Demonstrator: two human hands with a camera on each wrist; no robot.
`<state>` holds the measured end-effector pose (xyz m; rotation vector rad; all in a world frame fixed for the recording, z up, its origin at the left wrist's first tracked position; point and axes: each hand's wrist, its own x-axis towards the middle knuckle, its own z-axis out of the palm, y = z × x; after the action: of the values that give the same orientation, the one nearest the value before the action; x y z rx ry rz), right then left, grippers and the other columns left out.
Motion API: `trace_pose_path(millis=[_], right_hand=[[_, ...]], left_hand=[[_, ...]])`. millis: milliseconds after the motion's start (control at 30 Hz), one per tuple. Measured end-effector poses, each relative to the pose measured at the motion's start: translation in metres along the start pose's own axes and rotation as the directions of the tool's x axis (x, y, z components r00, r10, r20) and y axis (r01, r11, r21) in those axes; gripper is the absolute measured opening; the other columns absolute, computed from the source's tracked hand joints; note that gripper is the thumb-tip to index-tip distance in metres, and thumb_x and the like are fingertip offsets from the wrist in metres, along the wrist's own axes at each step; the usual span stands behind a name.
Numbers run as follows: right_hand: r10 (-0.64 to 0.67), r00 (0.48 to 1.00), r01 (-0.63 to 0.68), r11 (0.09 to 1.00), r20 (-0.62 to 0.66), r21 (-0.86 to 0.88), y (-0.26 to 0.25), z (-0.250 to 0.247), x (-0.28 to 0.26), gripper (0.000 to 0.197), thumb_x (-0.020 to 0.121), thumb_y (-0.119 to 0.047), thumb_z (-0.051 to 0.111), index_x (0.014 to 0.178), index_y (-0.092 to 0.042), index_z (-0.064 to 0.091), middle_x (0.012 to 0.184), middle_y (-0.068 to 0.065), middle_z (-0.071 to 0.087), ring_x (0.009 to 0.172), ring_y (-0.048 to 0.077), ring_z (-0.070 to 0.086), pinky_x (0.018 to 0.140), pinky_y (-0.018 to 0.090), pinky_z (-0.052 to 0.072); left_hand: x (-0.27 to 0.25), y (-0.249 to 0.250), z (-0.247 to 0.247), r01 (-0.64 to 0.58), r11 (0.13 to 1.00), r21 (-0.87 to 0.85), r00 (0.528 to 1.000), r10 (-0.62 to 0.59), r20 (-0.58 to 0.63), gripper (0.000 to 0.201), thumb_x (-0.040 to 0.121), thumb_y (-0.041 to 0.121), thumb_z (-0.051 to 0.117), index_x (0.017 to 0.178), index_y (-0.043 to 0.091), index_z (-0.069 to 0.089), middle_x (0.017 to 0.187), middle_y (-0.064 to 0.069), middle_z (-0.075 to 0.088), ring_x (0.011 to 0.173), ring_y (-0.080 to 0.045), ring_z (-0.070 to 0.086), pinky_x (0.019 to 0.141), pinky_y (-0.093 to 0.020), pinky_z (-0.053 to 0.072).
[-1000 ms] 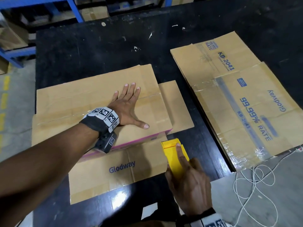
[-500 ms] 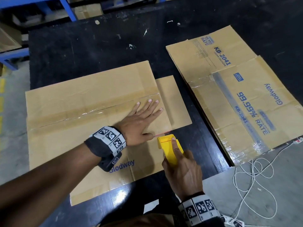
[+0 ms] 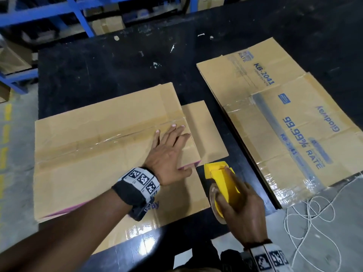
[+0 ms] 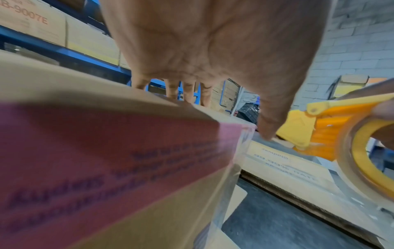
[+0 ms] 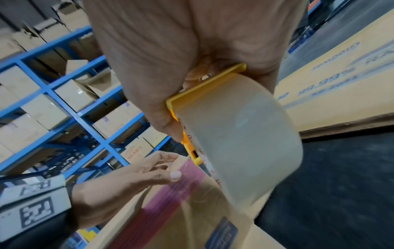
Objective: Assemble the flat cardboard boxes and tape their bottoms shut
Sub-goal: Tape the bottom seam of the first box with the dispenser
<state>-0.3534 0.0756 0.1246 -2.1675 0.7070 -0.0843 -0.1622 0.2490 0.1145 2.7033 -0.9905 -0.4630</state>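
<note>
An assembled cardboard box (image 3: 94, 138) stands bottom up on the black table (image 3: 117, 65), a strip of clear tape along its seam. My left hand (image 3: 169, 152) lies flat on its right end, fingers straight, thumb over the near edge by the pink band (image 4: 110, 151). My right hand (image 3: 239, 205) grips a yellow tape dispenser (image 3: 220, 177) with a roll of clear tape (image 5: 241, 143), its nose just off the box's near right corner. In the right wrist view a strip of tape runs from the roll down onto the box side (image 5: 192, 219).
A stack of flat cardboard boxes (image 3: 284, 124) lies on the right of the table, reaching its near edge. A white cord (image 3: 306, 216) coils on the floor at the lower right. Blue shelving (image 3: 78, 14) with cartons stands behind the table.
My left hand has slid right along the box top to its right end. The right hand has drawn the dispenser back off the box's corner, toward me.
</note>
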Motion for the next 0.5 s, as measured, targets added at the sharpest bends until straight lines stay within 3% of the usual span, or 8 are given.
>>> trace_pose_path(millis=[67, 200, 300, 367, 500], right_hand=[[-0.078, 0.996, 0.08, 0.995, -0.03, 0.067, -0.009, -0.007, 0.005, 0.06, 0.081, -0.056, 0.07, 0.139, -0.05, 0.051, 0.095, -0.004, 0.06, 0.083, 0.008, 0.061, 0.069, 0.039, 0.055], [-0.242, 0.968, 0.247, 0.963, -0.061, 0.11, -0.024, -0.022, 0.018, 0.061, 0.079, -0.052, 0.069, 0.137, -0.048, 0.054, 0.092, -0.004, 0.061, 0.083, 0.008, 0.06, 0.067, 0.025, 0.049], [-0.32, 0.945, 0.325, 0.938, -0.061, 0.118, -0.031, -0.021, 0.028, 0.06, 0.082, -0.054, 0.07, 0.14, -0.047, 0.053, 0.094, -0.006, 0.06, 0.084, 0.006, 0.06, 0.067, 0.017, 0.046], [-0.344, 0.937, 0.348, 0.923, -0.055, 0.163, -0.04, -0.016, 0.035, 0.063, 0.079, -0.056, 0.069, 0.139, -0.047, 0.053, 0.095, -0.009, 0.058, 0.083, 0.006, 0.061, 0.067, 0.021, 0.05], [-0.457, 0.889, 0.452, 0.856, -0.043, 0.249, -0.067, 0.002, 0.045, 0.063, 0.081, -0.042, 0.073, 0.142, -0.036, 0.055, 0.098, -0.006, 0.06, 0.086, 0.004, 0.062, 0.071, 0.018, 0.048]], left_hand=[[-0.008, -0.006, -0.01, -0.009, 0.996, -0.086, 0.999, 0.005, -0.05, 0.095, 0.083, 0.071, 0.06, 0.16, 0.03, 0.021, 0.172, 0.004, 0.006, 0.16, -0.015, -0.005, 0.128, -0.056, 0.0], [-0.05, -0.04, -0.023, 0.057, 0.995, -0.083, 0.99, -0.067, -0.127, 0.089, 0.086, 0.083, 0.046, 0.16, 0.039, 0.024, 0.173, 0.008, 0.005, 0.16, -0.014, -0.005, 0.128, -0.058, 0.002], [-0.091, -0.062, -0.016, 0.194, 0.981, -0.007, 0.974, -0.194, -0.119, 0.092, 0.085, 0.089, 0.037, 0.162, 0.046, 0.011, 0.173, 0.01, -0.012, 0.158, -0.018, -0.018, 0.124, -0.066, -0.004], [-0.107, -0.065, -0.004, 0.268, 0.963, 0.029, 0.959, -0.264, -0.099, 0.094, 0.085, 0.089, 0.033, 0.162, 0.048, -0.001, 0.171, 0.009, -0.021, 0.157, -0.023, -0.025, 0.121, -0.069, -0.006], [-0.094, -0.053, 0.015, 0.305, 0.951, 0.044, 0.951, -0.302, -0.058, 0.093, 0.086, 0.088, 0.029, 0.159, 0.05, -0.014, 0.167, 0.008, -0.033, 0.153, -0.026, -0.034, 0.12, -0.071, -0.007]])
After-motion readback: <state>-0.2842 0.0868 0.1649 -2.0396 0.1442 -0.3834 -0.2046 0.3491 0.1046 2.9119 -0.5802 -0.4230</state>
